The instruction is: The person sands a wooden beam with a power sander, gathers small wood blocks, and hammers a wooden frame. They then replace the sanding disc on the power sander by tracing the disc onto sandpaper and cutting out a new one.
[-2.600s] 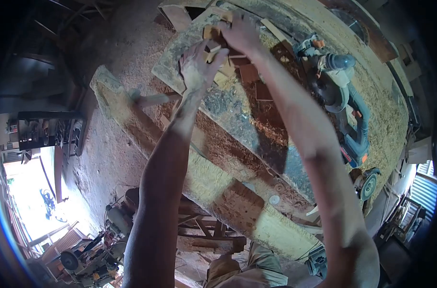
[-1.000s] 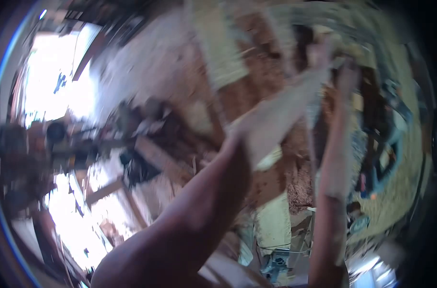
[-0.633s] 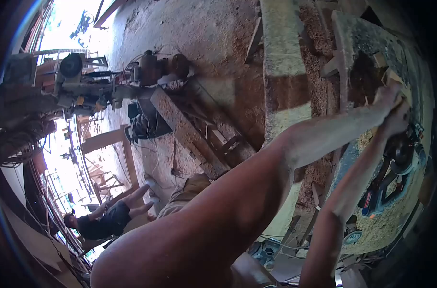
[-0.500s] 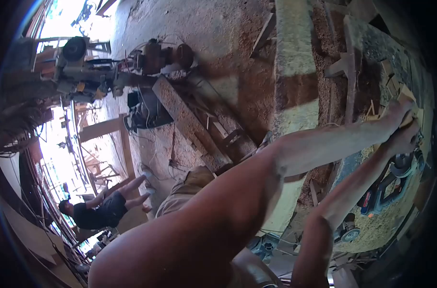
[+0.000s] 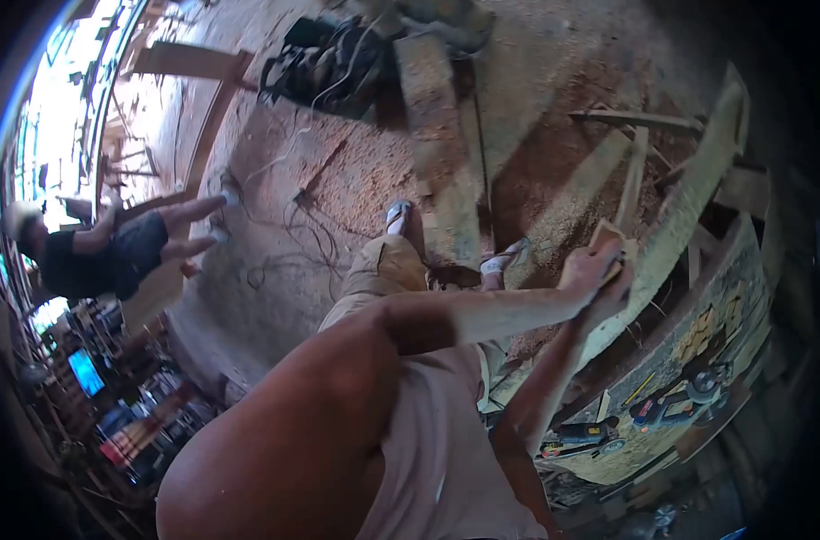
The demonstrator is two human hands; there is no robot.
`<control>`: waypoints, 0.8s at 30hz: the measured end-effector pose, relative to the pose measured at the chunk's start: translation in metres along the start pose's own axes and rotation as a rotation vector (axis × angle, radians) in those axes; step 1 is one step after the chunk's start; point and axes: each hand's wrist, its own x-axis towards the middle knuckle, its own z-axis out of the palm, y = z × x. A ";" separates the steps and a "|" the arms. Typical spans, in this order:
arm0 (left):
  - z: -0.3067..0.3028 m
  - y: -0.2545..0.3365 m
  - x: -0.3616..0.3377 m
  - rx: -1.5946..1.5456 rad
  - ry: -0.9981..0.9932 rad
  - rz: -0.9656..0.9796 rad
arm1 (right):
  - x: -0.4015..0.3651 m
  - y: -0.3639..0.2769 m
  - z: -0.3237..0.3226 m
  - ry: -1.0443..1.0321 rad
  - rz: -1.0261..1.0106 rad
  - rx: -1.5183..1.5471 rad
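Out at the right of the head view, my left hand is closed around a small tan wooden piece, whose end sticks out past the fingers. My right hand is pressed close beside it, fingers wrapped round the same piece, its lower part hidden by the hands. Both hands are over the near edge of a long pale plank. Wood shavings lie on the ground beyond.
On the workbench at lower right are small wood pieces, a blue power tool and another tool. A dusty board lies near my feet. Another person is at left.
The view has turned away from the bench. Both hands have moved from over the bench at far right to the long plank, still with a wooden piece between them.
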 end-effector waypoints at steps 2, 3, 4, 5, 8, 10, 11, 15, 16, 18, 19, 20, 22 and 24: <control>-0.079 0.025 0.005 -0.007 0.092 0.008 | -0.043 -0.064 0.027 -0.136 0.083 0.204; -0.118 0.038 0.002 -0.020 0.139 0.016 | -0.064 -0.107 0.038 -0.217 0.221 0.394; -0.155 0.050 0.003 -0.029 0.186 0.029 | -0.081 -0.133 0.058 -0.284 0.284 0.481; -0.193 0.049 0.010 -0.038 0.236 0.077 | -0.098 -0.160 0.078 -0.346 0.352 0.562; -0.275 0.093 -0.002 -0.085 0.415 0.049 | -0.141 -0.238 0.123 -0.445 0.474 0.780; -0.322 0.098 0.000 -0.165 0.481 0.117 | -0.164 -0.283 0.134 -0.483 0.373 0.665; -0.343 0.095 0.004 -0.207 0.517 0.148 | -0.175 -0.293 0.138 -0.538 0.374 0.650; -0.416 0.067 0.026 -0.478 0.493 0.248 | -0.237 -0.297 0.204 -0.679 0.374 0.662; -0.431 0.060 0.033 -0.508 0.494 0.253 | -0.248 -0.297 0.217 -0.693 0.377 0.673; -0.459 0.056 0.037 -0.564 0.499 0.258 | -0.262 -0.306 0.225 -0.806 0.352 0.624; -0.468 0.060 0.033 -0.639 0.446 0.277 | -0.270 -0.311 0.230 -0.858 0.350 0.595; -0.477 0.066 0.034 -0.627 0.524 0.231 | -0.276 -0.317 0.239 -0.877 0.325 0.594; -0.489 0.076 0.034 -0.600 0.680 0.116 | -0.290 -0.321 0.257 -0.912 0.288 0.571; -0.535 0.038 0.079 -0.673 0.635 0.161 | -0.311 -0.317 0.290 -0.937 0.374 0.529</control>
